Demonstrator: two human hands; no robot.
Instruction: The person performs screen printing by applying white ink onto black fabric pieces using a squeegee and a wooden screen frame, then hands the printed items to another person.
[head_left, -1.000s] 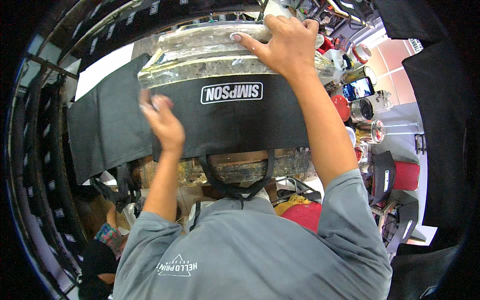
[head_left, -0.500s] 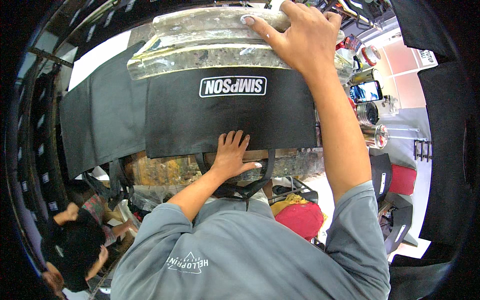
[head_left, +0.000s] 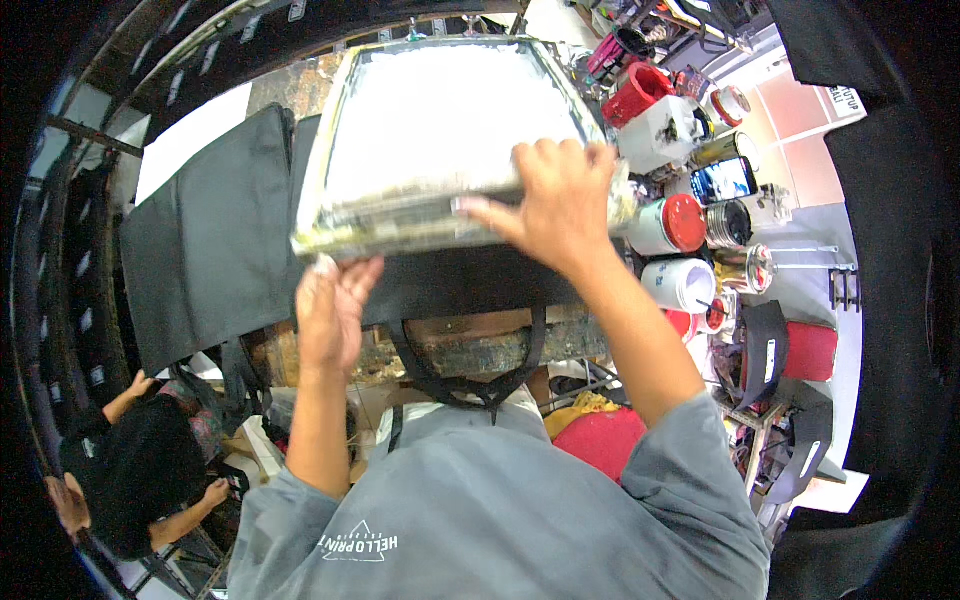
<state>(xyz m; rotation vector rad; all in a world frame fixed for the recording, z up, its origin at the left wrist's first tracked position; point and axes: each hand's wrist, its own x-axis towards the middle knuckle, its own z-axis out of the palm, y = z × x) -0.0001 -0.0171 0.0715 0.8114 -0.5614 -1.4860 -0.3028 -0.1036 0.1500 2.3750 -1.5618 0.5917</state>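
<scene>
A screen printing frame, tape-edged and with a bright white mesh, is tilted over a black tote bag. My right hand grips the near side of the frame, thumb toward the left, fingers over the top. Below the frame's near left corner, my left hand is raised with its fingers apart, at or just under the edge; contact is unclear. The bag's looped handle hangs over the near edge of the worn worktable. Motion blurs the frame's near side.
Another black bag lies to the left. Tubs, cans, a red-lidded jar and a phone crowd the right side. At lower left a co-worker in black bends over. A red bundle is near my right side.
The frame has swung down and toward me, its white mesh now visible and the bag's print covered. My right hand came with it. My left hand left the bag and moved left to the frame's corner.
</scene>
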